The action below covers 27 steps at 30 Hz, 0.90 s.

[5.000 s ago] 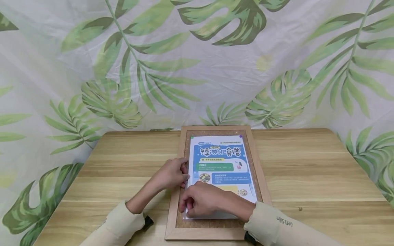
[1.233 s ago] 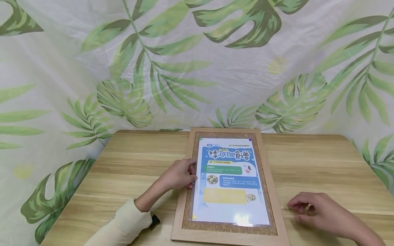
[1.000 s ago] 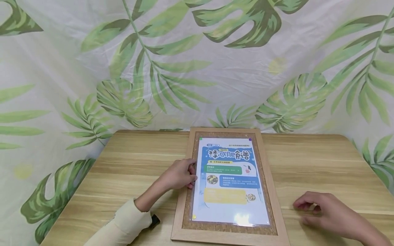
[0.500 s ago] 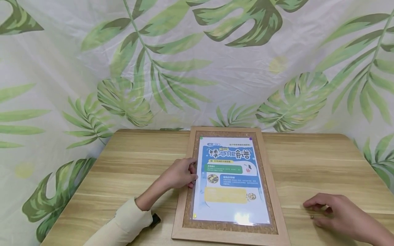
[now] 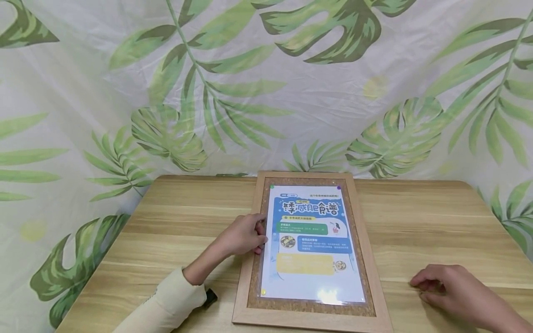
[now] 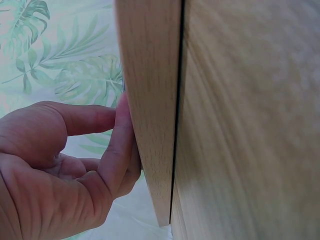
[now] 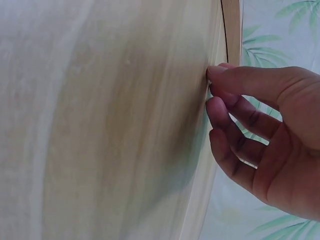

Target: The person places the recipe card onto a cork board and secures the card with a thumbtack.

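Note:
A printed poster (image 5: 310,286) with blue, green and yellow panels lies on a wood-framed corkboard (image 5: 310,309). A green pin (image 5: 272,187) and a purple pin (image 5: 339,187) sit at its top corners, a yellow pin (image 5: 263,292) at the lower left. My left hand (image 5: 244,234) rests its bent fingers on the board's left side, at the poster's edge. In the left wrist view its fingertips press against the frame (image 6: 150,100). Right of the board, my right hand (image 5: 458,291) pinches at a tiny brownish piece on the table, mostly hidden between thumb and index finger.
The wooden table (image 5: 187,208) extends on both sides of the board. Behind it hangs a leaf-patterned cloth (image 5: 233,115), close to the board's far edge. A dark strap piece (image 5: 211,297) sticks out from the left sleeve (image 5: 175,296).
My right hand has left the poster's lower left corner, where a yellow pin now shows, and moved right to the tiny piece, its fingertips closing there. The left hand stays put.

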Available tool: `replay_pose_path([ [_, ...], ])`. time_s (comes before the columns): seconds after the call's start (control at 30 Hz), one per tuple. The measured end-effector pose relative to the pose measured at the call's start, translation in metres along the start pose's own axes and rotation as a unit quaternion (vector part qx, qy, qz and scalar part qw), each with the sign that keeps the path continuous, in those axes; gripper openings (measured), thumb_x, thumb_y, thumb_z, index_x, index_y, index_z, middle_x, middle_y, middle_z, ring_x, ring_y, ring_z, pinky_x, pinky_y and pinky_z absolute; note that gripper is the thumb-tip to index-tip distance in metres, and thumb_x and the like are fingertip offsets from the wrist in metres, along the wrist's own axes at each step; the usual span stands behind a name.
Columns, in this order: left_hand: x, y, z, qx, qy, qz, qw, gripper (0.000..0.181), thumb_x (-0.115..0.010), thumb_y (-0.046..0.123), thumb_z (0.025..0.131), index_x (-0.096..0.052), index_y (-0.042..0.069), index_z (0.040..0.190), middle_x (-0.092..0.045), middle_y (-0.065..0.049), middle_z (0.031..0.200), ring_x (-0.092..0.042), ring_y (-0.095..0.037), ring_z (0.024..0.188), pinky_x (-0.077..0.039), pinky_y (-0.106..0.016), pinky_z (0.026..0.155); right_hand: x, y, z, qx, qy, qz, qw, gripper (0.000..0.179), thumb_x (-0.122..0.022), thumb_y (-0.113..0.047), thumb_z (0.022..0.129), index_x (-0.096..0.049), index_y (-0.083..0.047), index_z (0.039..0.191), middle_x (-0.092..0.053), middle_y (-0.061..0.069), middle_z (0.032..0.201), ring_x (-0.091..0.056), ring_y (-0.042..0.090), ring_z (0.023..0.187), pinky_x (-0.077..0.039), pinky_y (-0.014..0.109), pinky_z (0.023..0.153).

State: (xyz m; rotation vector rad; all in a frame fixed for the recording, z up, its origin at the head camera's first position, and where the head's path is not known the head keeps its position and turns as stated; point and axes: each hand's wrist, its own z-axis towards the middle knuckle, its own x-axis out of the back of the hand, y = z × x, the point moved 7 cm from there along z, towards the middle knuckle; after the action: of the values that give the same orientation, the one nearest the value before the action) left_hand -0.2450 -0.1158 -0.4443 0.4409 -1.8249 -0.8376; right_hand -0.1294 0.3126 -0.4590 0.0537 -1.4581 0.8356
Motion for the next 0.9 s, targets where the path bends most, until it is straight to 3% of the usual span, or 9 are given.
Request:
replay_pose_path([
  [0.47,0.001,0.001,-0.001,0.0,-0.005,-0.001,1.0,0.062,-0.072,-0.004,0.097,-0.048,-0.01,0.154,-0.065,-0.008,0.087,-0.068,-0.015,0.062,-0.056,-0.025,0.053,-0.001,-0.015,0.01,-0.004,0.014,-0.011,0.9998,0.029,-0.091,-0.001,0.077,-0.079,-0.022,0.093,-0.076,-0.018,0.088,-0.059,-0.015,0.08,-0.053,0.015,0.062],
  [0.9,0.0,0.002,-0.002,-0.001,-0.006,0.0,1.0,0.059,-0.072,-0.004,0.097,-0.05,-0.009,0.152,-0.065,-0.008,0.087,-0.069,-0.015,0.062,-0.054,-0.023,0.053,-0.008,-0.045,0.035,0.009,-0.007,0.07,0.9975,0.02,-0.088,-0.007,0.086,-0.08,-0.02,0.1,-0.078,-0.012,0.095,-0.062,-0.012,0.084,-0.058,0.018,0.066],
])
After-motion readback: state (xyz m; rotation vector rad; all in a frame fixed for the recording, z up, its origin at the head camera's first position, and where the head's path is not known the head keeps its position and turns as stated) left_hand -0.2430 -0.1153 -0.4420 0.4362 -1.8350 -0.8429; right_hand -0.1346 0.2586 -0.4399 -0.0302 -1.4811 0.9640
